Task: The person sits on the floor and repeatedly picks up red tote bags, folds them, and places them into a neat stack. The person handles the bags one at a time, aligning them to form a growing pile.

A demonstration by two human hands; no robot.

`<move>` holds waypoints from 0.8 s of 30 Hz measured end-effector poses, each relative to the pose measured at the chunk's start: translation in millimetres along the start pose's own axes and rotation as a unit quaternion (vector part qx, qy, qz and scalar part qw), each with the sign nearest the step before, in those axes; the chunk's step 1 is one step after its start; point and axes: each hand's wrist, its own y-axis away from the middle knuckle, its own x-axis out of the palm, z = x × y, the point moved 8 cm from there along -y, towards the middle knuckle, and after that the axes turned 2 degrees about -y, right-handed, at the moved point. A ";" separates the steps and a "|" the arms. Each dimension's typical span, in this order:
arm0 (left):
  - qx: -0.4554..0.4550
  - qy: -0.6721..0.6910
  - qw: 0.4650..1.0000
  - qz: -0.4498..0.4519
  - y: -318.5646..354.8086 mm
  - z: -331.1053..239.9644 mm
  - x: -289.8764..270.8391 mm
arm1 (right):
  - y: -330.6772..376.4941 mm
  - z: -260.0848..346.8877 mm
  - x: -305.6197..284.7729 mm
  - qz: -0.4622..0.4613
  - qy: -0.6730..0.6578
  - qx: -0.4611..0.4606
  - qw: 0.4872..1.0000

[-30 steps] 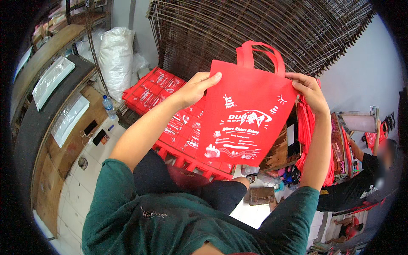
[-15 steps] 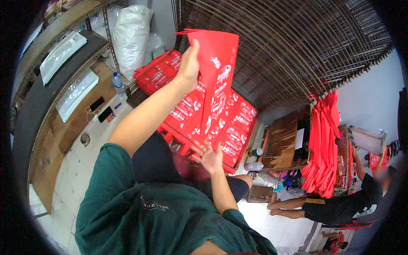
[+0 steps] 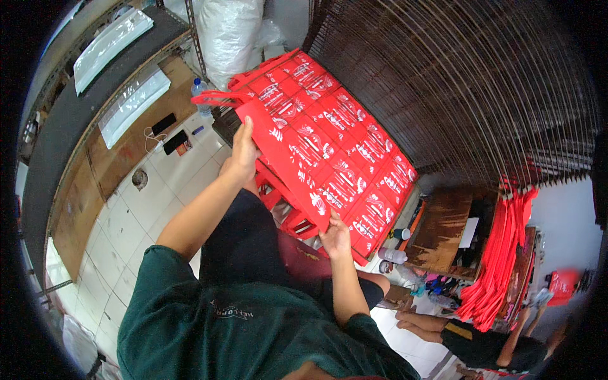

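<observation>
Hands gripping red bag at both ends, right fingertips hidden beneath, stacked bags behind.

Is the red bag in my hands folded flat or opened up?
Folded flat: the red bag shows as one thin panel, left hand near its handle end, right hand at the bottom edge.

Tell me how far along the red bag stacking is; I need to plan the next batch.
Done: many red bags lie in overlapping rows. In hand: one folded red bag, left hand near its handle end, right hand at its bottom edge, held over the rows. Left: a thick bunch of red bags hangs at the right, not laid out.
</observation>
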 end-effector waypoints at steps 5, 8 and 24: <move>-0.124 -0.010 0.992 0.002 -65.5 44.7 -3.0 | -46.9 23.1 -3.0 -0.087 0.063 0.014 0.994; -0.137 0.001 0.990 0.034 -152.1 56.7 19.4 | -104.7 57.6 38.4 -0.064 0.114 -0.007 0.991; -0.375 0.226 0.886 0.153 -72.1 101.5 -6.7 | -542.7 78.3 113.4 -0.100 0.092 -0.170 0.976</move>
